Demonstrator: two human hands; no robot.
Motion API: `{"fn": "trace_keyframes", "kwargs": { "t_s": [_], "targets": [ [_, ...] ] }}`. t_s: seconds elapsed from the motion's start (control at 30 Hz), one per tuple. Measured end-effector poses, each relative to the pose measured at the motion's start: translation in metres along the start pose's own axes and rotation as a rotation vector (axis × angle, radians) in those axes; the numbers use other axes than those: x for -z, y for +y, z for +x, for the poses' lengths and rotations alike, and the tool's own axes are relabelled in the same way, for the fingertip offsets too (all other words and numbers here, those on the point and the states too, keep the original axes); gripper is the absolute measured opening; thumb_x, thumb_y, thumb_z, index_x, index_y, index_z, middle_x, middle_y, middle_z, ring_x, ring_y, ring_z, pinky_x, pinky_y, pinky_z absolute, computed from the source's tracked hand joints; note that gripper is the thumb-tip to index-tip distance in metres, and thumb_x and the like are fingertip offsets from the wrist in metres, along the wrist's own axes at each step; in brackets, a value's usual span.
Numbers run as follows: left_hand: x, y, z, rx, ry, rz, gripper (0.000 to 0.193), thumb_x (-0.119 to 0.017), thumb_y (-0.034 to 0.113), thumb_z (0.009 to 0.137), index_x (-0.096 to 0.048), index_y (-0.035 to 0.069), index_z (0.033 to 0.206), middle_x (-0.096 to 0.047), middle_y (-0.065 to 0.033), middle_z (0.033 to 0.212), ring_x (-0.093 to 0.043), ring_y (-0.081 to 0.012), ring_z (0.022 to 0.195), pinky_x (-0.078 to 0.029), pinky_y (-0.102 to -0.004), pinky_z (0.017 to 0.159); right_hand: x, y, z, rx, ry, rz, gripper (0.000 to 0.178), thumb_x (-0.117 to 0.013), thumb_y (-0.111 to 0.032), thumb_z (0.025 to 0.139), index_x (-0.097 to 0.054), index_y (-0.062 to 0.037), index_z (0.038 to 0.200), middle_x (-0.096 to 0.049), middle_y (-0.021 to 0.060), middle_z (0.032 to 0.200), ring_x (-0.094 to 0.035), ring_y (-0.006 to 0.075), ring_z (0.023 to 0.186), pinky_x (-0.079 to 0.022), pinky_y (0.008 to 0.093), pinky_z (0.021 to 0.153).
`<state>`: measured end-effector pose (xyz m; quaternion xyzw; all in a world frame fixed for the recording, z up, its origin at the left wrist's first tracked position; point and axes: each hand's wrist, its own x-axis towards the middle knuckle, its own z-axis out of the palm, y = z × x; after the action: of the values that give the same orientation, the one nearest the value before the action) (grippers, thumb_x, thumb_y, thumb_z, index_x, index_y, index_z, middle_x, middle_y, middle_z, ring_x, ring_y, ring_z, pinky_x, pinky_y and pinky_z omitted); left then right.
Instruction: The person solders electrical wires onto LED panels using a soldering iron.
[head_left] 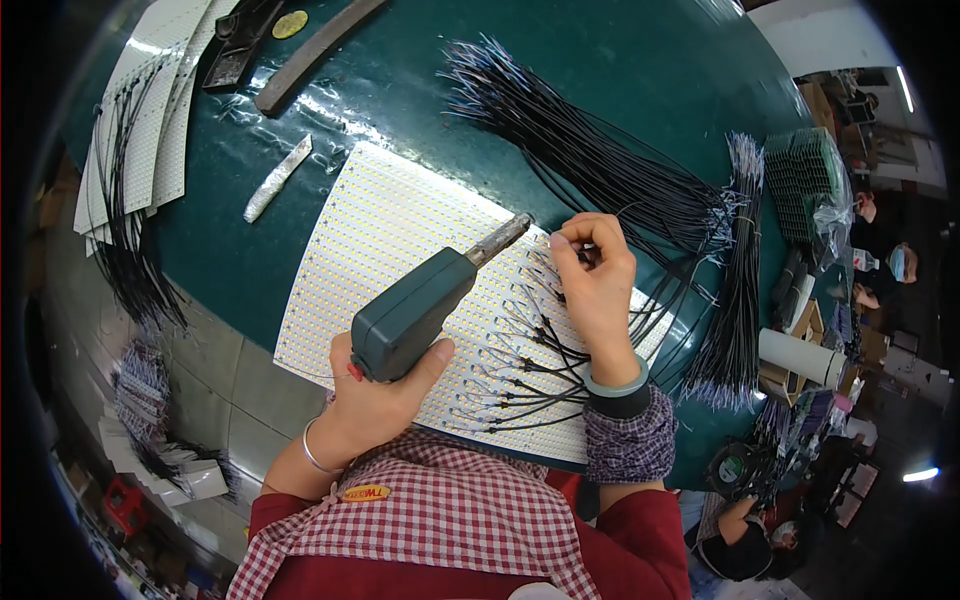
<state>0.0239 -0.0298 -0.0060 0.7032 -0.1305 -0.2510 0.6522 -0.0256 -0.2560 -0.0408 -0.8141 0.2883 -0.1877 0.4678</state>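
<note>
My left hand [372, 408] is wrapped round the grip of a dark green soldering gun [412, 312], its metal tip slanting up to the right. Beneath it lies a white LED board [375, 215] dotted with rows of small yellowish chips. My right hand [603, 285] pinches thumb against forefinger at the board's right edge, close to the tip, on what looks like a black cable; its end is mostly hidden by the fingers. Several black cables [540, 388] with split thin ends fan across the board's lower right part, under my right wrist.
A big bundle of black cables [590, 135] lies beyond the board, with a tied bundle [738, 270] to its right. Stacked LED boards [150, 110] with cables sit far left. A foil-like strip [278, 178] and a dark bar [315, 57] rest on the green table [235, 255].
</note>
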Motion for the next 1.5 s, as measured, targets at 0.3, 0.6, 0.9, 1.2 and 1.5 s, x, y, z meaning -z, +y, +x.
{"fn": "trace_keyframes", "kwargs": {
  "t_s": [0.3,0.6,0.9,1.2,1.5],
  "targets": [
    [0.004,0.000,-0.001,0.023,0.032,0.000,0.019,-0.075,0.008,0.080,-0.067,-0.002,0.095,-0.067,-0.0030,0.079,-0.058,-0.0065,0.066,-0.046,-0.0232,0.058,0.015,0.006,0.002,-0.022,-0.121,0.260,0.009,-0.065,-0.001,0.085,-0.068,0.0017,0.093,-0.057,0.0035,0.091,-0.050,0.0079,0.077,-0.041,0.0203,0.067],
    [0.004,0.000,-0.001,0.061,0.020,-0.011,0.018,-0.075,0.008,0.081,-0.066,-0.002,0.094,-0.067,-0.0026,0.080,-0.058,-0.0060,0.067,-0.046,-0.0226,0.058,0.009,0.004,0.000,-0.110,-0.096,0.167,0.008,-0.064,-0.002,0.085,-0.065,0.0030,0.092,-0.059,0.0015,0.081,-0.050,0.0081,0.066,-0.042,0.0223,0.062],
    [0.001,-0.001,0.001,0.051,-0.018,-0.018,0.017,-0.075,0.007,0.080,-0.066,-0.001,0.092,-0.068,-0.0026,0.080,-0.059,-0.0057,0.068,-0.045,-0.0222,0.058,0.001,-0.002,0.000,0.108,-0.044,-0.148,0.007,-0.066,0.003,0.076,-0.060,0.0015,0.081,-0.057,0.0089,0.078,-0.055,0.0170,0.065,-0.046,0.0281,0.060],
    [-0.003,-0.002,0.003,0.010,-0.021,0.002,0.017,-0.075,0.006,0.079,-0.066,-0.001,0.092,-0.067,-0.0032,0.078,-0.057,-0.0063,0.066,-0.046,-0.0234,0.057,-0.004,-0.002,-0.001,0.153,-0.015,-0.192,0.008,-0.065,0.006,0.074,-0.060,0.0015,0.079,-0.057,0.0100,0.078,-0.057,0.0194,0.065,-0.048,0.0295,0.060],
    [-0.003,0.000,0.004,0.040,-0.059,0.006,0.015,-0.074,0.006,0.080,-0.066,-0.001,0.090,-0.065,-0.0016,0.074,-0.055,-0.0050,0.064,-0.045,-0.0234,0.055,-0.004,-0.002,-0.001,0.158,-0.018,-0.195,0.008,-0.065,0.006,0.074,-0.059,0.0017,0.079,-0.057,0.0104,0.078,-0.057,0.0201,0.065,-0.048,0.0302,0.060]
  ]
}}
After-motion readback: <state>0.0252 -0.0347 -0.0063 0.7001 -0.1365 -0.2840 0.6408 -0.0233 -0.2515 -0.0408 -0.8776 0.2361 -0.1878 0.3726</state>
